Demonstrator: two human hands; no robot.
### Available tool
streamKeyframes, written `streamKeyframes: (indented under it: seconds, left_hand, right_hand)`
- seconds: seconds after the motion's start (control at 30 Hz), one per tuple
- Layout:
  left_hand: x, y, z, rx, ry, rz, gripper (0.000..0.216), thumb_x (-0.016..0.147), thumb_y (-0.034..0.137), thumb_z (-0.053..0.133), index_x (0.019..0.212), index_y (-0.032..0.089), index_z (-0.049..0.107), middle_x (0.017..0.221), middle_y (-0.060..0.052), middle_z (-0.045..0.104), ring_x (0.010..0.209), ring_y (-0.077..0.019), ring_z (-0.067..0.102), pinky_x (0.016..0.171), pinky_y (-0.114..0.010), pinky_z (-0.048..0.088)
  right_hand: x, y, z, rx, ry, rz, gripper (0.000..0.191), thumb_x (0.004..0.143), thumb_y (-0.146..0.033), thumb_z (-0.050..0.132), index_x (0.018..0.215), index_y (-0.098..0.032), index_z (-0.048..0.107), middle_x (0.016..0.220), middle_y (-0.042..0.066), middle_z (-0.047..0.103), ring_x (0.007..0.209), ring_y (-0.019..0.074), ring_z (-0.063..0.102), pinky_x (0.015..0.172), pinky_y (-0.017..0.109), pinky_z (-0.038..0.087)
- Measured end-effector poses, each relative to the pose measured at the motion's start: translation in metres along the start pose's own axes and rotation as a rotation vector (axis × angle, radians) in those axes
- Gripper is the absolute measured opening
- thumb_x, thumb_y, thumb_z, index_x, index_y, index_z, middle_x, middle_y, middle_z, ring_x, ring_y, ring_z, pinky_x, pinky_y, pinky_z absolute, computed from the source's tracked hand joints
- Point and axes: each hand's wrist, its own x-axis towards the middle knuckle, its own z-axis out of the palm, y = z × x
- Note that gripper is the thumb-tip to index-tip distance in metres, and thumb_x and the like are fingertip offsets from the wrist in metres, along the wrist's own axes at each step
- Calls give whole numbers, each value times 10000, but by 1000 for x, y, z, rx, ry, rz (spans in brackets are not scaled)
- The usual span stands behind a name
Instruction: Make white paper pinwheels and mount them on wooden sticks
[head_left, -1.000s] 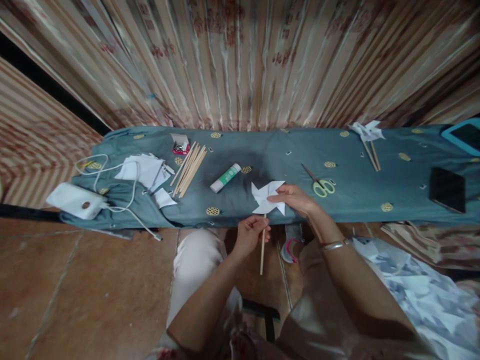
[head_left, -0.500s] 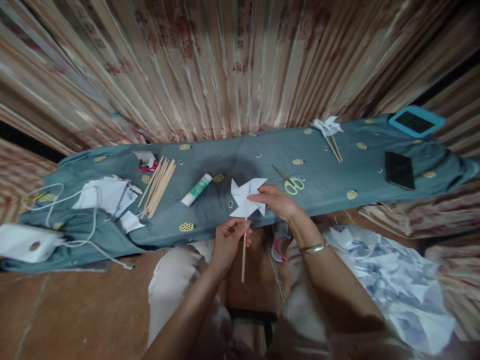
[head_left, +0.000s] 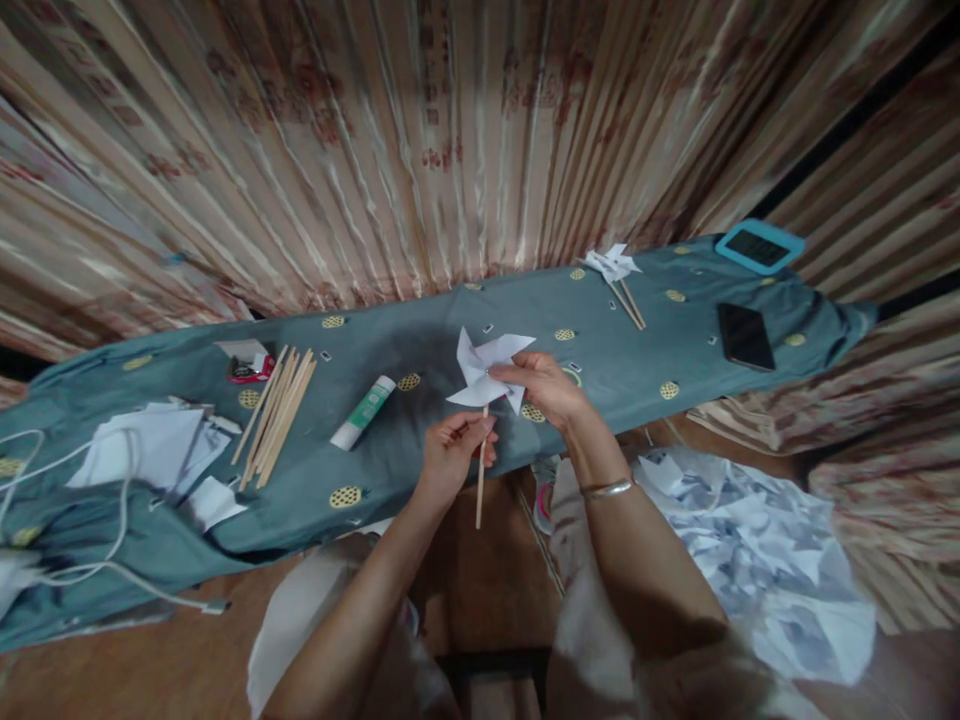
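A white paper pinwheel (head_left: 480,368) on a thin wooden stick (head_left: 481,490) is held upright over the table's front edge. My left hand (head_left: 454,455) is closed around the stick just below the paper blades. The thumb and fingers of my right hand (head_left: 547,385) pinch the pinwheel near its centre, where a small pin head shows. Part of a pair of scissors (head_left: 574,376) peeks out behind my right hand. To the left lies a green and white glue stick (head_left: 363,412).
Several wooden sticks (head_left: 276,420), a small red box (head_left: 251,366) and paper sheets (head_left: 142,445) with a white cable (head_left: 124,500) occupy the left. Finished pinwheels (head_left: 613,264), a phone (head_left: 745,336) and a blue-framed device (head_left: 759,246) lie right. Below stands a bag of paper pieces (head_left: 765,550).
The view has shifted, so the table's things sit further left. Both hands keep hold of the pinwheel and its stick; the blades have turned slightly, and my right hand now covers most of the scissors.
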Motion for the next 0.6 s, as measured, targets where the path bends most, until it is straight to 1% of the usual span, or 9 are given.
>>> streamKeyframes:
  seconds: [0.1, 0.2, 0.27, 0.43, 0.6]
  left_hand:
    - [2, -3, -9, 20, 29, -2, 313, 600, 410, 808, 689, 137, 685, 562, 7, 642, 383, -76, 507, 411, -220, 438]
    - [5, -3, -17, 40, 56, 5, 304, 605, 405, 807, 679, 136, 686, 557, 3, 644, 378, -78, 507, 402, -216, 431]
    - [7, -3, -21, 50, 70, 8, 298, 611, 404, 804, 672, 137, 686, 539, 6, 635, 380, -81, 512, 399, -212, 431]
    - [13, -3, -26, 39, 118, -7, 311, 587, 404, 818, 681, 138, 686, 542, 11, 636, 385, -82, 518, 394, -207, 436]
    - [19, -5, -29, -18, 123, -23, 325, 564, 408, 822, 671, 140, 674, 536, 19, 631, 380, -77, 512, 392, -203, 433]
  right_hand:
    - [4, 2, 7, -17, -10, -15, 249, 537, -354, 801, 641, -167, 672, 602, -33, 638, 561, 96, 506, 560, 236, 359]
    - [11, 5, 17, -30, 0, -7, 254, 524, -368, 784, 567, -169, 632, 554, -38, 615, 535, 91, 489, 524, 228, 337]
    - [16, 7, 23, -25, 11, 3, 257, 508, -364, 780, 555, -167, 622, 535, -38, 600, 520, 87, 481, 511, 226, 330]
    - [25, 10, 32, -18, 7, 22, 244, 510, -356, 763, 579, -162, 632, 549, -37, 585, 510, 79, 455, 500, 226, 310]
    - [30, 15, 35, -39, 36, -2, 293, 519, -392, 784, 609, -154, 638, 566, -39, 587, 531, 79, 440, 515, 228, 291]
